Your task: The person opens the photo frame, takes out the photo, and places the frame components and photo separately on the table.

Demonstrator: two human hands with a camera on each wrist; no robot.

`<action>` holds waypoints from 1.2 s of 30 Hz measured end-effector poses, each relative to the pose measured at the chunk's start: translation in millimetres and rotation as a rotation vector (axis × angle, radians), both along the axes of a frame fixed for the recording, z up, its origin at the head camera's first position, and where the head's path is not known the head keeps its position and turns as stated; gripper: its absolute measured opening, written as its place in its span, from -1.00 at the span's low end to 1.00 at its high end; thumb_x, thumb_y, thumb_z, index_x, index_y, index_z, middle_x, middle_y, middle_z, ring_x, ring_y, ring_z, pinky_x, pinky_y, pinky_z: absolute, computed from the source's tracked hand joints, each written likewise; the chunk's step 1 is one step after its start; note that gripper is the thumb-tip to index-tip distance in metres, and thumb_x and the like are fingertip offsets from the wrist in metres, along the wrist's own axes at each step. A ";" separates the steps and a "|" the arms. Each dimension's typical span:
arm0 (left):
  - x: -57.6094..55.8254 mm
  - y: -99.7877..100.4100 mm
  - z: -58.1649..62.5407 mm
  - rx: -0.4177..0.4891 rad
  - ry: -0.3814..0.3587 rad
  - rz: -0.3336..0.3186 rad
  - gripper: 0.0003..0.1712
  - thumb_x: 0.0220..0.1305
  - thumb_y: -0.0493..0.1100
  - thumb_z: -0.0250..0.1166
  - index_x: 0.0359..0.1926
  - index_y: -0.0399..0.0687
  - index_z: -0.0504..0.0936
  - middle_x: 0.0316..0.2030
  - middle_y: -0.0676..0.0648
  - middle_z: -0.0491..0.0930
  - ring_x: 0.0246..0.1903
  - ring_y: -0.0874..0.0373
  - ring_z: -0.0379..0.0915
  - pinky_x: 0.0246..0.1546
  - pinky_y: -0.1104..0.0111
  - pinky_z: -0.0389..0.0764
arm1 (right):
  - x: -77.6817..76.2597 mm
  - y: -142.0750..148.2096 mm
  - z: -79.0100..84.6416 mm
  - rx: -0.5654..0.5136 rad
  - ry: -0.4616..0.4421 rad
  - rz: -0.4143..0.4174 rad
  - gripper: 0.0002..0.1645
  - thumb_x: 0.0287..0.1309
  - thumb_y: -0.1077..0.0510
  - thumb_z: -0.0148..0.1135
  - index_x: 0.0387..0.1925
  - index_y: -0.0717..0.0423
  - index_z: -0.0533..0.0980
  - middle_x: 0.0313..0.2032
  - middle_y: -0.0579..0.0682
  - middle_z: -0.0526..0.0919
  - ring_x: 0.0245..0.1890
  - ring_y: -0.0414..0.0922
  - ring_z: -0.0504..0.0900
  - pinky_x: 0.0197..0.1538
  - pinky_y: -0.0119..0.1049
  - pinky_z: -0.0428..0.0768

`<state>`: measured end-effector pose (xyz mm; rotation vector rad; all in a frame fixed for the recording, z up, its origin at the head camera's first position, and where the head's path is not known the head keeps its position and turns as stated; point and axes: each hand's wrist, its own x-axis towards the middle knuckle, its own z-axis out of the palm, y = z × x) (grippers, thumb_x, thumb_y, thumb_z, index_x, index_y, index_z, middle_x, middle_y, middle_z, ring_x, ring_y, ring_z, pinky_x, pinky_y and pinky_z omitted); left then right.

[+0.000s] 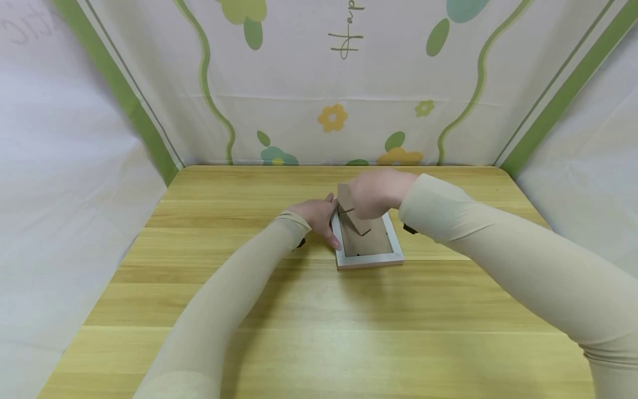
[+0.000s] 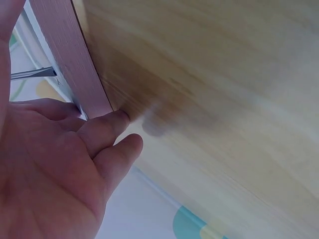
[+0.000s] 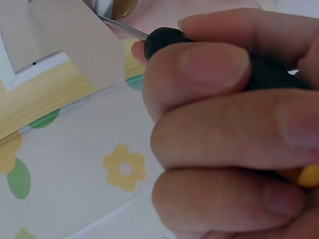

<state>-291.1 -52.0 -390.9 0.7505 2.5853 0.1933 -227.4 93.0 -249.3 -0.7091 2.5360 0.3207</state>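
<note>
A picture frame (image 1: 371, 259) lies on its front, showing a white back rim and brown backing board (image 1: 366, 244). Its brown stand leg (image 3: 94, 45) is raised from the backing. My left hand (image 1: 319, 216) grips the frame's left side, the thumb near the close corner; in the left wrist view, fingertips (image 2: 119, 117) meet the pinkish side edge (image 2: 70, 45). My right hand (image 1: 376, 191) is over the frame's far part, curled round a screwdriver (image 3: 271, 74) with a dark handle. The metal shaft (image 3: 124, 28) points toward the frame's left rim, its tip hidden behind the stand leg in the right wrist view.
The frame lies on a wooden table (image 1: 319, 332), toward the far side. A white cloth printed with flowers (image 1: 333, 118) hangs behind the far edge, with plain white cloth (image 1: 65, 183) at the sides. Small dark tabs (image 3: 34, 63) show along the backing.
</note>
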 end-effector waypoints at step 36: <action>1.2 0.5 -0.1 0.004 -0.023 0.024 0.61 -0.25 0.39 0.56 0.58 -0.09 -0.26 0.54 -0.26 -0.32 0.42 -0.11 0.11 0.37 0.23 0.22 | 0.3 -14.8 8.3 0.089 0.076 0.093 -0.84 0.25 0.12 0.10 -0.19 0.05 0.55 -0.48 -0.08 0.48 -0.49 -0.15 0.43 -0.45 -0.32 0.41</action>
